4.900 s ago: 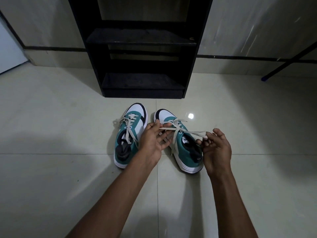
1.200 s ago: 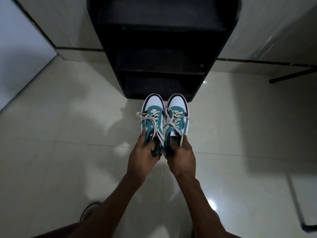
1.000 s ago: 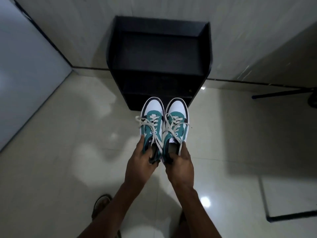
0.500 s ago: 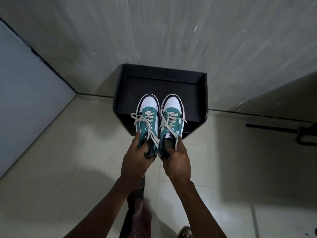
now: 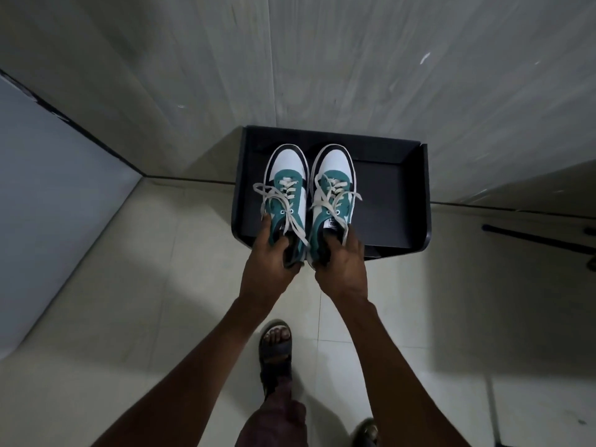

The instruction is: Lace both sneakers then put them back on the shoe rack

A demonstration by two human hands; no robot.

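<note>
Two teal-and-white sneakers are being held side by side, toes pointing toward the back edge of the black shoe rack (image 5: 393,195), over the left half of its top shelf. Whether their soles are touching the shelf cannot be told from this angle. The left hand (image 5: 269,262) is gripping the heel end of the left sneaker (image 5: 287,185), with the thumb curling along its outer side and the fingers tucking into the opening. Its cream laces are lying tied in a loose bow, one loop hanging over the left side. Just beside it, nearly touching, the right sneaker (image 5: 333,185) is being gripped at the heel by the right hand (image 5: 343,269), fingers curling into the collar and a lace end draping across the knuckles. The rack is standing against the pale wall (image 5: 354,66). On the tiled floor (image 5: 129,285) below the arms, a foot in a dark sandal (image 5: 275,346) is standing.
</note>
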